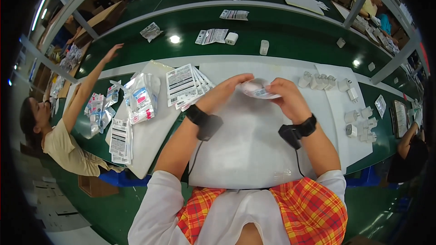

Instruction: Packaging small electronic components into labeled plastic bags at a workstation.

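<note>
A small clear-and-printed plastic pouch is held up over the white work mat, slightly smeared by motion. My left hand has its fingers closed at the pouch's left edge. At its right edge, my right hand pinches it between thumb and fingers. Whether anything is inside the pouch I cannot tell. Just left of my left hand lies a fanned stack of flat printed pouches. Several white plug chargers stand in a row to the right of my right hand, with more chargers nearer to me.
A bulging plastic bag of pouches and another pouch stack lie on the left. Along the green conveyor sit scattered pouches and loose chargers. A co-worker at the left reaches across; another person's arm shows at far right.
</note>
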Motion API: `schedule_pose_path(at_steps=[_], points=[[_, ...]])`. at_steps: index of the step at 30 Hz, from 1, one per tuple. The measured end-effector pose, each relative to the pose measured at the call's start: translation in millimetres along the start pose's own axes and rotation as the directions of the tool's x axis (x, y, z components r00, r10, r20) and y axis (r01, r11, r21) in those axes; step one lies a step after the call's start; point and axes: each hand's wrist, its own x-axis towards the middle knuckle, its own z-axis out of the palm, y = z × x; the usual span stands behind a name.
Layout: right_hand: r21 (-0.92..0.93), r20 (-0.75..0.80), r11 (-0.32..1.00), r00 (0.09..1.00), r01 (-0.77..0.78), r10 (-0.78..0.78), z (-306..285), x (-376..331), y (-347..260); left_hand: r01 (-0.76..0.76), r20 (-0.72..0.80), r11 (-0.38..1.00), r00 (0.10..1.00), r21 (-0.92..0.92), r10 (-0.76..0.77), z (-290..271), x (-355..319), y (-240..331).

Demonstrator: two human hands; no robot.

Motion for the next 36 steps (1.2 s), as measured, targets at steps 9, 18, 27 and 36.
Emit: schedule_pose_path(at_steps=[9, 18, 27, 36], points=[[-0.211, -0.109, 0.96, 0.972, 0.183, -0.209, -20.4, -27.1, 19.3, 0.014, -0.208, 0.992, 0.978, 0.125, 0.012, 60.1, 4.3, -2.4], [-0.175, -0.125, 0.984, 0.992, -0.004, -0.019, -51.9, 5.7, 42.1, 0.028, -0.271, 0.978, 0.959, -0.209, -0.086, 63.6, 39.4, -28.9], [-0.841, 0.392, 0.28, 0.878, 0.463, -0.275, -22.8, -43.2, 19.8, -0.209, 0.169, 0.665, 0.978, 0.717, 0.125, 47.8, -8.9, -26.3], [-0.836, 0.308, 0.391, 0.919, 0.384, -0.245, 11.8, -33.4, 46.1, -0.208, 0.216, 0.666, 0.974, 0.717, 0.072, 53.4, -8.5, -19.2]])
